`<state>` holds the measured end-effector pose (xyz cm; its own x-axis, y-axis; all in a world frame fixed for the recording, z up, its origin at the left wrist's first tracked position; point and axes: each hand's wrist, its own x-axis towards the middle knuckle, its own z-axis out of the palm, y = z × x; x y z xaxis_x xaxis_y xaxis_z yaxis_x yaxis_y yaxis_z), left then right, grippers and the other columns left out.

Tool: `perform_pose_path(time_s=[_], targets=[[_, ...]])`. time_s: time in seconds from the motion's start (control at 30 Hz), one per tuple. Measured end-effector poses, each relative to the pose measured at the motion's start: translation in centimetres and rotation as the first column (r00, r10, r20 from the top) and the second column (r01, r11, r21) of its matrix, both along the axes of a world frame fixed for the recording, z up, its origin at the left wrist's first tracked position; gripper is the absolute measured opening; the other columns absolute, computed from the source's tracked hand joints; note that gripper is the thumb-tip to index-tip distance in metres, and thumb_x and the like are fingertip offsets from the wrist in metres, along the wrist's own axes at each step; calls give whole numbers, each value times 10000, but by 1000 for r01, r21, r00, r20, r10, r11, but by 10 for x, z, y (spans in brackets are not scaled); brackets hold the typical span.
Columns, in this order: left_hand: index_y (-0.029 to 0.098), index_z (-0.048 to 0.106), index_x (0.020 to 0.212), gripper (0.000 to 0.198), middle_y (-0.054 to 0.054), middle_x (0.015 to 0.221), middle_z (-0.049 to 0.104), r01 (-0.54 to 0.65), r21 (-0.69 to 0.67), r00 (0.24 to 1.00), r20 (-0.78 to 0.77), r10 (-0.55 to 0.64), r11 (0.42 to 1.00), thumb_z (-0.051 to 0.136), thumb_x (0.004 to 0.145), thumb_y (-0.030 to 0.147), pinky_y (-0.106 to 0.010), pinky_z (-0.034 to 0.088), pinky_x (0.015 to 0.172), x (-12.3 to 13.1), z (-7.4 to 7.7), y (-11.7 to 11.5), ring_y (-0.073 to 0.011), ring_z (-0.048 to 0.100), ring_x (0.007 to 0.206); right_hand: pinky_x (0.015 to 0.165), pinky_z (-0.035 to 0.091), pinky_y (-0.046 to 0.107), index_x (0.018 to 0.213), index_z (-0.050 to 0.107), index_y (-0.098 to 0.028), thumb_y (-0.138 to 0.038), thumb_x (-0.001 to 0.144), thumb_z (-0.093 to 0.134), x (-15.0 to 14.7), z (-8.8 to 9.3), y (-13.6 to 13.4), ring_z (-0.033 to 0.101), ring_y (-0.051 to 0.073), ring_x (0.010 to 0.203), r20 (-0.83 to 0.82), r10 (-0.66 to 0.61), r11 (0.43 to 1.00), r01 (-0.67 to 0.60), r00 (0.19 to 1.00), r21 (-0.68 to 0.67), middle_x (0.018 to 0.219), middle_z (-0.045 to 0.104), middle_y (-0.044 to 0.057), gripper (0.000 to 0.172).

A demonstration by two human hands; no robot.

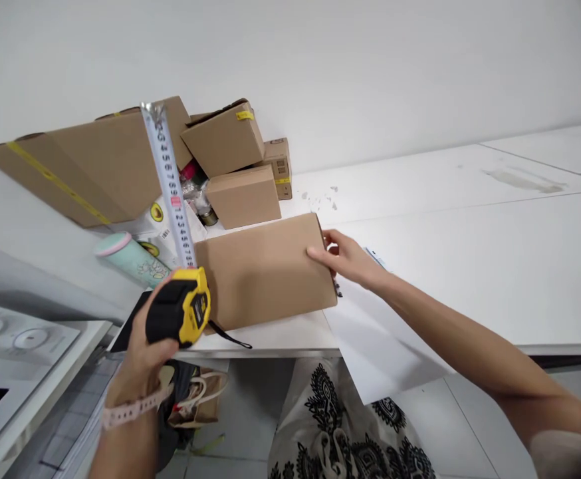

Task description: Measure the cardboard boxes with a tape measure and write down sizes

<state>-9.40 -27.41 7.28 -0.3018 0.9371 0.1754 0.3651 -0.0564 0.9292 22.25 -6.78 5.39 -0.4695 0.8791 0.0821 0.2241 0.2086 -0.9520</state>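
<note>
My left hand (148, 346) is wrapped round a yellow and black tape measure (178, 307), raised at the left end of a brown cardboard box (265, 273). Its white blade (171, 186) is pulled out and points up and away, past the box toward the stacked cartons. A black wrist strap (228, 334) hangs from the tape's body. The box lies on the white table (470, 266). My right hand (343, 256) grips the box's right end, thumb on the top face and fingers round the edge. A white paper sheet (380, 339) lies under my right forearm, overhanging the table's front edge.
Behind the box, at the wall, stand a large carton (96, 159), an open carton (225, 140) and a smaller box (245, 196). A mint-green bottle (133, 259) lies to the left. A white appliance with knobs (31, 338) is at lower left; a paper bag (203, 402) sits below the table.
</note>
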Motion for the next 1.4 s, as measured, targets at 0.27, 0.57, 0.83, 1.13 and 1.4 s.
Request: perform_pose_path(time_s=[0.27,0.57,0.83,1.13,1.4], targets=[[169,508,1429,920,-120,1368,630,187,-150,972,-112,-205,971,799,635,531,-421,487,1023,-19,45,84,-391,529,1292,575,499,287,1113,596,-167,-498,815,707,-51,-5,78,650,208,802,75,-87,978,100,993,-182,1021,694,122,459],[215,396,1516,966,-112,1440,555,123,-337,563,-751,-345,933,754,675,529,-451,399,1071,-3,78,117,-359,543,1259,1019,501,376,1443,440,-305,-618,981,342,-51,14,99,548,212,1274,-380,-107,977,169,919,133,1446,551,63,567],[208,415,1487,888,-100,1395,566,184,-360,536,-743,-401,914,730,706,490,-414,394,1051,-11,62,128,-334,540,1236,1077,455,408,1272,629,-211,-607,954,462,-57,-2,90,627,225,1208,-432,-77,993,110,899,52,1385,617,122,535],[187,402,1505,941,-134,1434,528,230,-362,481,-765,-429,903,741,701,539,-475,369,1088,2,57,148,-355,498,1269,1178,326,442,1261,678,-204,-498,960,502,-70,0,67,516,257,1346,-63,169,977,-159,984,138,1433,592,88,457],[182,352,1522,848,-140,1501,466,288,-63,428,-884,-188,955,646,849,606,-587,372,1108,-2,32,134,-387,447,1339,837,487,370,1075,659,-176,-362,935,506,-6,-30,86,668,224,944,200,-363,891,276,910,361,1091,731,101,278]])
